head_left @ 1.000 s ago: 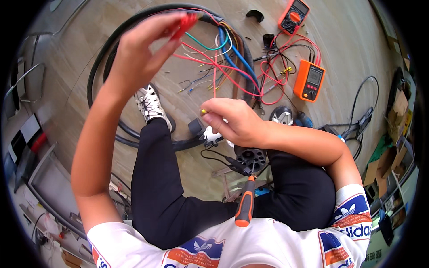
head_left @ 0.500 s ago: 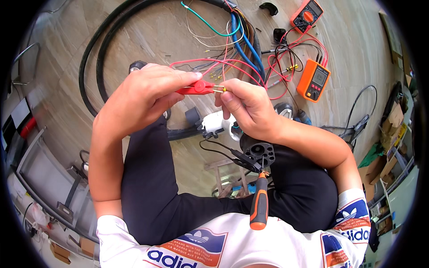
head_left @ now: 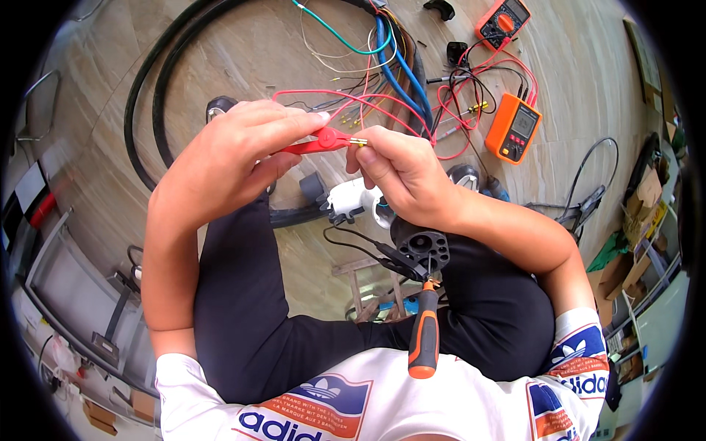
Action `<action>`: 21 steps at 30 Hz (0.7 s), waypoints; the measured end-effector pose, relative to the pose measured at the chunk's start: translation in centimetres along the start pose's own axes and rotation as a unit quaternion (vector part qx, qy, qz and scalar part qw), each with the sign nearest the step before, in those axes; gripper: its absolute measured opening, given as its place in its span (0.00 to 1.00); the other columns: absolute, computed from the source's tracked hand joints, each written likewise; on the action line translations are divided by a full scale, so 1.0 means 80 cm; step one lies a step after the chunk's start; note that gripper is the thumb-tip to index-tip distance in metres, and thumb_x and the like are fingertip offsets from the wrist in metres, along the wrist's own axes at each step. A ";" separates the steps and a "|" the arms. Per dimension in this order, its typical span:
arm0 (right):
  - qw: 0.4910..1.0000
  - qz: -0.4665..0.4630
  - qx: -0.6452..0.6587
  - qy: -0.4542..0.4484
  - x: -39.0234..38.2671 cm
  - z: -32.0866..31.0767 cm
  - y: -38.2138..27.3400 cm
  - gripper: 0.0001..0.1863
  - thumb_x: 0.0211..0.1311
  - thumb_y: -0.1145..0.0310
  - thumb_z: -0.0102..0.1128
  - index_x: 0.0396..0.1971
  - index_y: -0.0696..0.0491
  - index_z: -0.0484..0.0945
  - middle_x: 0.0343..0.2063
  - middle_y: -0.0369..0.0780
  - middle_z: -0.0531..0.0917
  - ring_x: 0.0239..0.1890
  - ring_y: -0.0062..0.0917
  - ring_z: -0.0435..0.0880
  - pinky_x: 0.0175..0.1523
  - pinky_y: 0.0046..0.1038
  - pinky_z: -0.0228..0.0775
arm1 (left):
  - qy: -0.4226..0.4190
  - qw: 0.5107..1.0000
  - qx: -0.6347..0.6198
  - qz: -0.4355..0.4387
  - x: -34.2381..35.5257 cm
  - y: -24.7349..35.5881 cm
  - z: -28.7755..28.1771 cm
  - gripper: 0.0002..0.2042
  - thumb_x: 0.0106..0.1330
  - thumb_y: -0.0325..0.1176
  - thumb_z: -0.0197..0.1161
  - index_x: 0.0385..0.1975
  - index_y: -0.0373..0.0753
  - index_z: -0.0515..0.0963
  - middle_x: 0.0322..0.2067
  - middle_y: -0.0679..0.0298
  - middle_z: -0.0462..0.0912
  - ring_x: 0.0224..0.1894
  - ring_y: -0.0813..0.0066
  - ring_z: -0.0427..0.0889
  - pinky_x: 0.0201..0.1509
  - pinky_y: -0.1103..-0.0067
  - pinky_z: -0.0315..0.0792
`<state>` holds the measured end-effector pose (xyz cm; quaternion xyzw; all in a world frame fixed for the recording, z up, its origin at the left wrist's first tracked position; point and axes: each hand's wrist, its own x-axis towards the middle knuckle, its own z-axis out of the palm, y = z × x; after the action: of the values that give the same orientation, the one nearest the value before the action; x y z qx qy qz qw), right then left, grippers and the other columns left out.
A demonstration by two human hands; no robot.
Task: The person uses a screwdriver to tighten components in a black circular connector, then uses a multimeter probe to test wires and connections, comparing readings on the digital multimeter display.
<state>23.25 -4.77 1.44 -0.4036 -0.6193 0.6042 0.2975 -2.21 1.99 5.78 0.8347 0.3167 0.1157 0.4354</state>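
Alligator clip (head_left: 329, 140) in red plastic sits in the left hand (head_left: 239, 156), squeezed between thumb and fingers, its metal jaws pointing right; the right hand (head_left: 406, 175) pinches a small yellow wire terminal (head_left: 362, 142) between thumb and forefinger, right at those jaws; this contact is tiny and partly covered by fingertips, so whether the jaws grip the terminal I cannot tell. Both hands are raised in front of the knees, close together; red test lead (head_left: 323, 92) loops beyond them. Below the right hand, a white plastic housing (head_left: 351, 198) lies near a round black connector body (head_left: 426, 251) with several holes in its face; a screwdriver (head_left: 423, 334) with an orange-and-black handle has its shaft at that face, its handle toward the white shirt (head_left: 412, 404). On the floor, thick black cable (head_left: 159, 110) coils round to the left, while blue wires (head_left: 406, 73) and a green wire (head_left: 346, 37) fan out at the top; to the upper right lie an orange multimeter (head_left: 504, 23) and, nearer the person, a second orange meter (head_left: 515, 126), with red and black leads tangled beside them.
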 end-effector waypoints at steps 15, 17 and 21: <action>0.996 0.028 -0.047 0.071 -0.008 -0.001 0.005 0.19 0.59 0.71 0.70 0.46 0.57 0.72 0.39 0.41 0.75 0.30 0.24 0.75 0.35 0.28 0.70 | 0.016 0.976 -0.133 -0.173 -0.004 -0.066 0.039 0.25 0.62 0.19 0.59 0.62 0.31 0.74 0.49 0.54 0.85 0.51 0.68 0.86 0.58 0.73 0.78; 0.996 0.006 -0.069 0.061 -0.008 -0.004 0.004 0.15 0.60 0.71 0.69 0.41 0.57 0.74 0.35 0.41 0.76 0.28 0.25 0.75 0.34 0.30 0.70 | 0.020 0.962 -0.178 -0.208 -0.005 -0.095 0.055 0.25 0.66 0.23 0.60 0.65 0.31 0.72 0.50 0.53 0.84 0.51 0.68 0.85 0.57 0.73 0.79; 0.996 0.042 -0.018 -0.070 -0.004 -0.001 -0.002 0.09 0.65 0.70 0.66 0.32 0.59 0.76 0.23 0.40 0.78 0.27 0.24 0.79 0.34 0.28 0.72 | 0.106 0.908 -0.250 -0.320 -0.003 -0.200 0.114 0.24 0.64 0.25 0.60 0.62 0.29 0.73 0.46 0.53 0.86 0.44 0.71 0.86 0.49 0.73 0.81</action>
<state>23.50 -5.01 1.63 -0.3913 -0.6316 0.6321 0.2201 -4.94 2.58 -12.43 0.5356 0.5716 0.1337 0.6070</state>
